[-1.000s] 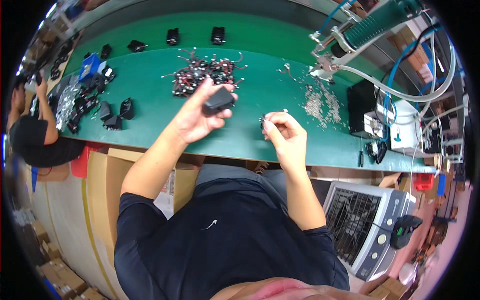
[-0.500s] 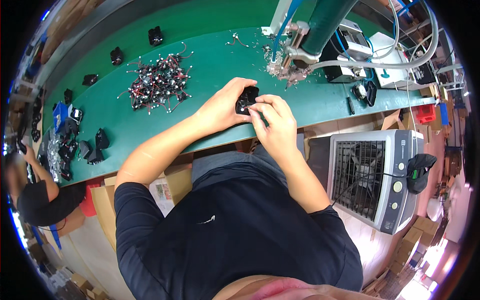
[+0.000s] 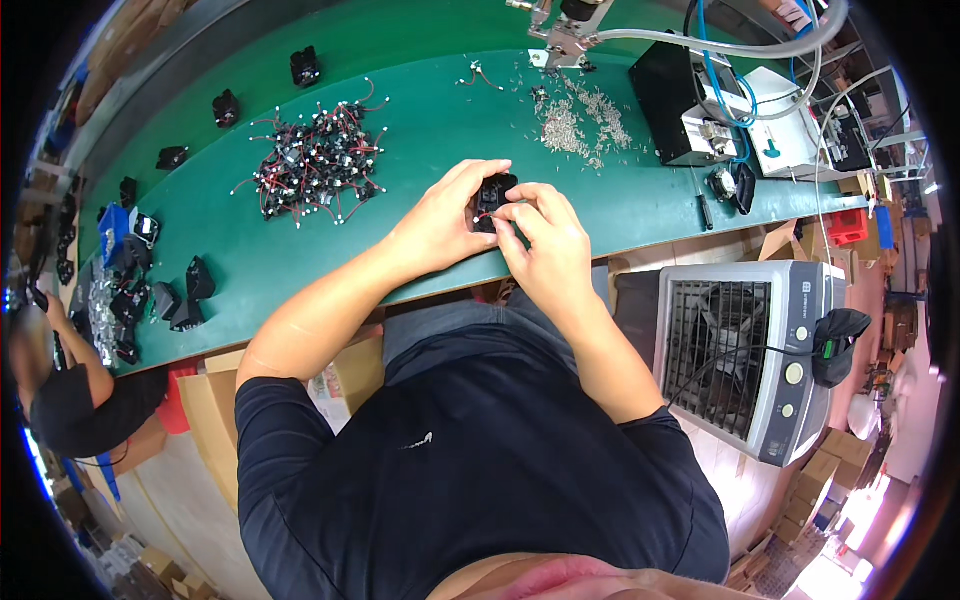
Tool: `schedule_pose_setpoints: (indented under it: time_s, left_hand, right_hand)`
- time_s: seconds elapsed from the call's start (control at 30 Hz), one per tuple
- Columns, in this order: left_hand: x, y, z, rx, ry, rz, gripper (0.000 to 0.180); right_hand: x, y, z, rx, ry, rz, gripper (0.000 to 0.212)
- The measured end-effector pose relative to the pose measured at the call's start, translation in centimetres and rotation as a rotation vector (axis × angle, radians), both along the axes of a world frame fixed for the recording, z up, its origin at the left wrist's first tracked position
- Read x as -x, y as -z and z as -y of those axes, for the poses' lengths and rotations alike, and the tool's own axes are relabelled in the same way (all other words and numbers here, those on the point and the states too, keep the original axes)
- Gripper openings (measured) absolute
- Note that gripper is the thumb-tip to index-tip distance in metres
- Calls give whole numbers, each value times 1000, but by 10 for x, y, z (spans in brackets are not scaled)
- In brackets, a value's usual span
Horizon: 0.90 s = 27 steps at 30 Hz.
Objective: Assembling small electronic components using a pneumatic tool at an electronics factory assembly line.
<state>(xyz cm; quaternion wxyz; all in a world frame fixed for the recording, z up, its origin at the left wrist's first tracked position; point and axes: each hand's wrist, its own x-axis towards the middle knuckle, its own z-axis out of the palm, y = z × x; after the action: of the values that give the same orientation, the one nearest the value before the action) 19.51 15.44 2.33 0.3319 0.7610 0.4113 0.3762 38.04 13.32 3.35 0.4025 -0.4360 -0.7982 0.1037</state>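
Note:
My left hand (image 3: pixel 440 215) is closed around a small black plastic housing (image 3: pixel 492 193) just above the bench's near edge. Its open side faces up, towards me. At the housing's lower right, the thumb and fingers of my right hand (image 3: pixel 545 232) are pinched on a thin red wire (image 3: pixel 487 214) with a small white end. Fingertips partly hide the wire and the inside of the housing. Left of my hands lies a heap of small black parts with red and black wires (image 3: pixel 318 165).
Small screws (image 3: pixel 575 125) lie scattered on the green bench (image 3: pixel 430 120), below a hanging power-tool head (image 3: pixel 565 40). A screwdriver (image 3: pixel 705 210) and a black machine (image 3: pixel 670 105) are at right. Black housings (image 3: pixel 305 67) line the far side. An air cooler (image 3: pixel 740 360) stands near my right; a co-worker (image 3: pixel 75 400) is at left.
The tool head has swung up and away from me, uncovering the screws. My hands stay nearly in place on the housing, and more of the red wire shows at my right fingertips.

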Motion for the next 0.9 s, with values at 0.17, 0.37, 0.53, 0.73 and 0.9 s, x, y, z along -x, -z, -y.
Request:
schedule_pose_setpoints:
  time_s: [0.17,0.37,0.53,0.73,0.9]
  left_hand:
    - [2,-1,-1,-50,-20,-25,76]
    - [2,0,-1,-120,-54,-86,79]
    - [7,0,-4,-266,-98,-247,79]
    - [7,11,-9,-153,-147,-87,82]
    - [4,3,-8,25,-180,16,85]
  right_hand:
    - [5,-8,-4,51,27,69,14]
    - [10,-17,-11,47,13,158,11]
    - [10,-14,-13,183,35,154,12]
    - [-3,-63,-18,71,10,23,24]
    - [-8,-155,-99,-788,198,-404,55]
